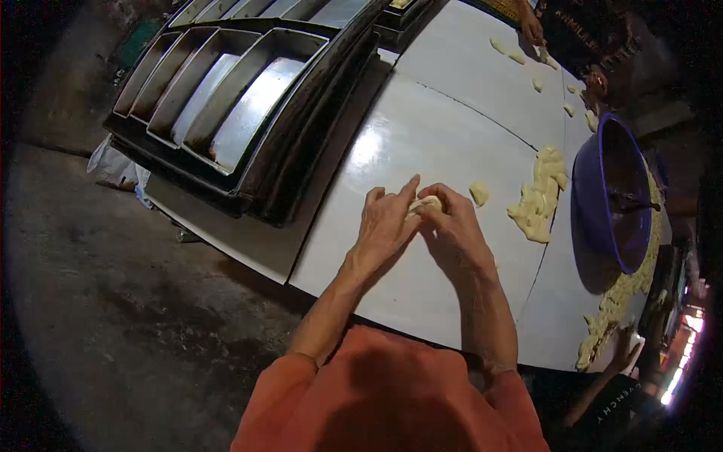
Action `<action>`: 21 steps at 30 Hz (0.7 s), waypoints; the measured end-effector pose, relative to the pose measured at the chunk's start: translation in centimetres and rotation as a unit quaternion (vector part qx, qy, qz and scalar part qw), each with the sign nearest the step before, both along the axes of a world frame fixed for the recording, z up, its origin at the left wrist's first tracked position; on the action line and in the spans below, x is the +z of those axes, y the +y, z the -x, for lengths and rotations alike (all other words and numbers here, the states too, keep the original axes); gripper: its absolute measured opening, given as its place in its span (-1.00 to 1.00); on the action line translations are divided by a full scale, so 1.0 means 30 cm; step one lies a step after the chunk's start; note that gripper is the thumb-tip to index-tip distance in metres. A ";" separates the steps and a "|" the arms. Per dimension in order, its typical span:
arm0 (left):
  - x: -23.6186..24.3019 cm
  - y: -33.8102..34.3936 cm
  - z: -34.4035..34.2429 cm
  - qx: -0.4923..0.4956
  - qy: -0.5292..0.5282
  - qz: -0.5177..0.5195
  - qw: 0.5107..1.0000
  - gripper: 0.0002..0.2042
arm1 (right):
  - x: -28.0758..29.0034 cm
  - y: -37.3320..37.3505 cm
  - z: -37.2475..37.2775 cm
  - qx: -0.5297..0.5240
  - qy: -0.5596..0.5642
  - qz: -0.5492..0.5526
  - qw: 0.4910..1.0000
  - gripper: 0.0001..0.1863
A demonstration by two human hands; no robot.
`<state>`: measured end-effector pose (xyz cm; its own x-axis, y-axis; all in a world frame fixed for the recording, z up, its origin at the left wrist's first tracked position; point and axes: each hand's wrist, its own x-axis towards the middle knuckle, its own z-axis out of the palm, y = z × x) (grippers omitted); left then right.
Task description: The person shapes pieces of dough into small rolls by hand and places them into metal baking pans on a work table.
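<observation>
A small piece of pale dough (427, 203) is pinched between both hands over the white tabletop (361, 264). My left hand (388, 215) is closed on its left side, with the thumb and fingertips at the dough. Closed around the other side is my right hand (454, 218), its fingers curled over the top and hiding part of the piece. Just beyond the right hand lies a single dough piece (479, 193). Farther right, a heap of overlapping dough pieces (538, 200) rests on the table.
Stacked metal loaf pans (248, 98) stand at the left. A purple basin (610, 196) with a utensil in it sits at the right, beside a long spread of dough pieces (629, 301). A co-worker's hands (532, 30) handle dough at the far edge; another person's arm (621, 354) reaches in lower right.
</observation>
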<state>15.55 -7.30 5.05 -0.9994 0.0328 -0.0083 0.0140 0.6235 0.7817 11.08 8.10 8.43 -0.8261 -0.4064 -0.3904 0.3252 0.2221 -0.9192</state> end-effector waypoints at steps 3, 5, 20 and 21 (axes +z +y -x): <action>-0.035 -0.006 0.002 -0.014 0.069 0.032 0.997 -0.69 | -0.008 0.017 0.009 0.061 0.176 -0.100 0.977 -0.81; -0.042 0.010 -0.003 -0.027 0.076 0.066 0.995 -0.79 | -0.029 0.038 0.007 0.038 0.140 -0.113 0.983 -0.82; -0.048 0.092 0.025 0.034 0.118 0.196 0.973 -0.30 | 0.047 0.275 -0.046 -0.185 -0.065 0.244 0.950 -0.57; 0.012 0.109 0.031 -0.002 0.124 0.143 0.982 -0.25 | 0.066 0.269 -0.071 -0.212 -0.092 0.237 0.944 -0.57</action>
<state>14.61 -4.03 5.40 -0.9719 0.0676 0.2253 0.1838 0.8162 0.5478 13.20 16.18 10.42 -0.8893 -0.2193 -0.4013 0.4568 -0.3855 -0.8017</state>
